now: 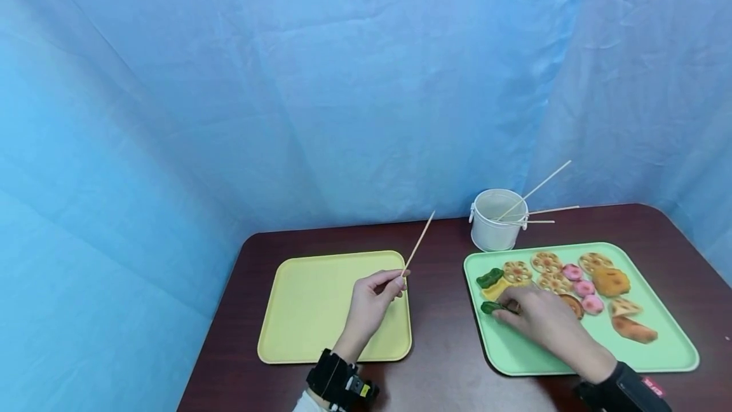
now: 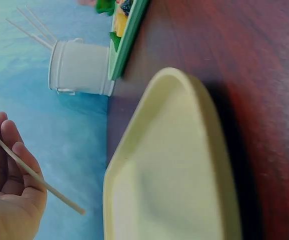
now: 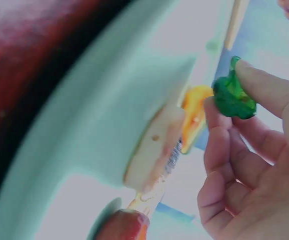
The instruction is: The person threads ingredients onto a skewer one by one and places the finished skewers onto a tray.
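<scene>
Between thumb and fingers, my left hand pinches a thin wooden skewer over the right part of the yellow tray. The skewer slants up and away to the right; in the left wrist view its other end sticks out below the fingers. My right hand is low over the left part of the green tray. Its thumb and fingertips pinch a small green pepper, glossy and with a stem. A second green pepper lies just beyond, beside a yellow piece.
A white bucket with several skewers leaning out stands behind the green tray. Toy food fills that tray: flower-shaped slices, pink pieces, a golden-brown piece and a long brown piece. Blue cloth hangs behind the dark table.
</scene>
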A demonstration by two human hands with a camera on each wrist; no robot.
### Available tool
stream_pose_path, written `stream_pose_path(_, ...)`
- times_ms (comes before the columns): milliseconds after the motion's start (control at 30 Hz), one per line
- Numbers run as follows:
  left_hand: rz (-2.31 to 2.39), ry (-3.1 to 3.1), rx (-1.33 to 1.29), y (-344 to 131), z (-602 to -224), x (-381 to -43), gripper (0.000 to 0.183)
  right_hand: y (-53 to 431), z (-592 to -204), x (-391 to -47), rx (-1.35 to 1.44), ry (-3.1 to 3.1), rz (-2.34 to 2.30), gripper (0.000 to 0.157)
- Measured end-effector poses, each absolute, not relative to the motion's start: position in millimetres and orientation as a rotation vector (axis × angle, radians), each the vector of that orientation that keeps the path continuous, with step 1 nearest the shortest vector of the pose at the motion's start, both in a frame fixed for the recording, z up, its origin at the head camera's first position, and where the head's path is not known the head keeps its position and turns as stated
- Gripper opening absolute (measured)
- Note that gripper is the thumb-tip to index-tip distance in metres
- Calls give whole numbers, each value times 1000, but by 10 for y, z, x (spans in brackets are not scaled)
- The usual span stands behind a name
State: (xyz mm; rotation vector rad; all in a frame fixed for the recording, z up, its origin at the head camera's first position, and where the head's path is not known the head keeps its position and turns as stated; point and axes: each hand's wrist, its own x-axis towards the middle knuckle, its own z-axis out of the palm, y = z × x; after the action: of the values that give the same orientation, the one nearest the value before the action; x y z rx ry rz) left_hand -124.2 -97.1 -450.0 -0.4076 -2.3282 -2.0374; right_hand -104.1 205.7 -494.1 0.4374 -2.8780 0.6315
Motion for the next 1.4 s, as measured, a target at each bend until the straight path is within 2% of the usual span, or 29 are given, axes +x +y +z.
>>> stream_pose_path(100,-1960,-2369,-428,-935,-4444,-1221,22,2062,-4882,-1046,351,-2847,774,18)
stream_pose_path(333,-1799,-2480,-417,-896,-4608,-1234,22,2064,-4774,-1071,58,-2830,1374,50)
stream_pose_path(500,-1734,-2504,-477,-857,-4582,-1197,19,2044,-4764,-1100,-163,-2674,1914,64)
stream_pose_path(633,-1731,-2533,-513,-850,-4711,-1214,20,2027,-4773,-1134,-257,-2470,2258,71)
stream_pose_path(733,-1740,-2561,-536,-853,-4807,-1222,21,2027,-4761,-1154,-283,-2318,2462,63)
stream_pose_path(900,-1700,-2589,-614,-864,-4871,-1190,23,2039,-4745,-1171,-277,-2012,2752,28)
stream_pose_path(967,-1677,-2606,-643,-869,-4871,-1170,22,2040,-4742,-1172,-248,-1891,2846,19)
stream_pose_path(1400,-1577,-2741,-655,-845,-4840,-1140,18,2016,-4708,-1160,-142,-1613,3005,16)
